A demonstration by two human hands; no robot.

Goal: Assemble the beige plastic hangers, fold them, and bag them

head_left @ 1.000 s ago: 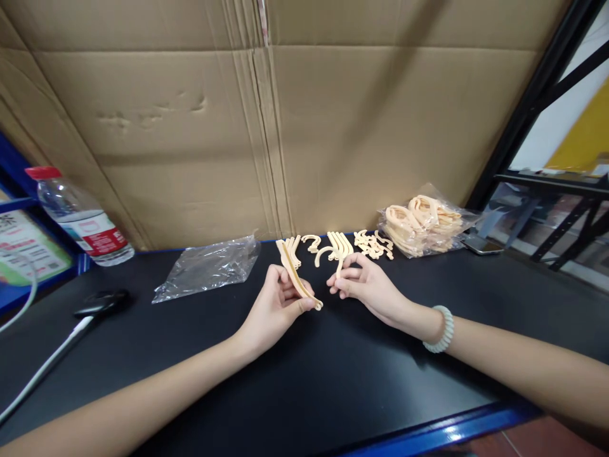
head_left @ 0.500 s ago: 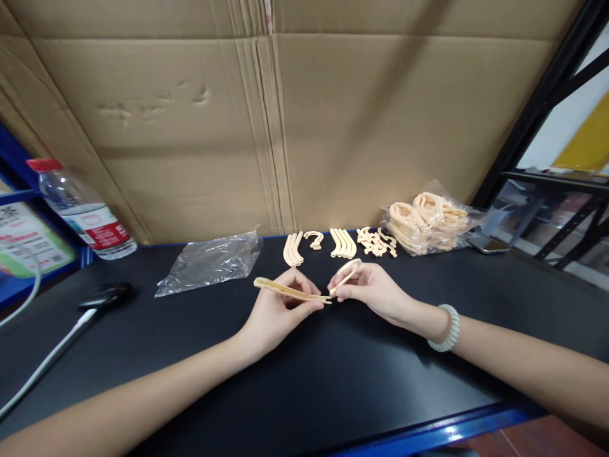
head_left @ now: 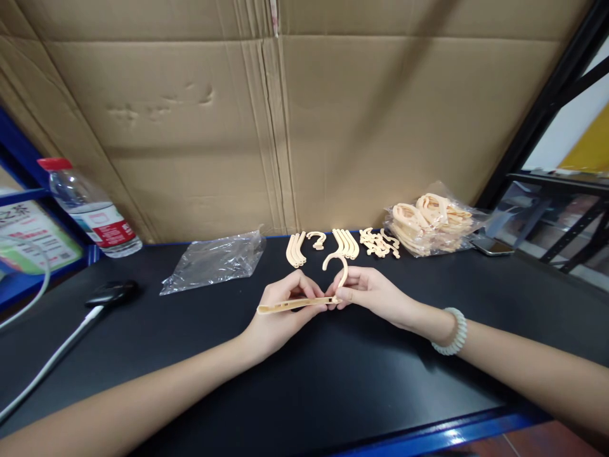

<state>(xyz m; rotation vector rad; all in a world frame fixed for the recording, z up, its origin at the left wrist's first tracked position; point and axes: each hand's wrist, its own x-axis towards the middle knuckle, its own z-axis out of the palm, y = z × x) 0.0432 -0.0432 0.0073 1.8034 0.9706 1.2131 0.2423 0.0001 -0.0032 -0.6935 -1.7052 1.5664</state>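
My left hand (head_left: 285, 304) pinches a cream plastic hanger arm (head_left: 280, 306), its free end pointing left. Between the fingers of my right hand (head_left: 364, 292) is a matching hanger hook (head_left: 343, 270), its curve rising upright and opening left. The base of the hook meets the right end of the arm; whether they are locked together I cannot tell. Beyond my hands lie a row of curved hanger arms (head_left: 295, 249), a second row of arms (head_left: 346, 244), a loose hook (head_left: 318, 240) and a pile of small connector pieces (head_left: 379, 242).
A clear bag full of cream hanger parts (head_left: 428, 222) sits at the back right beside a phone (head_left: 492, 246). To the left are a flat clear plastic bag (head_left: 214, 263), a water bottle (head_left: 98, 216) and a black device (head_left: 111, 293) with a white cable. Cardboard (head_left: 190, 127) stands behind the table.
The hook has turned upright, and its base has come against the end of the hanger arm. The arm has tilted nearer level, and my two hands now touch.
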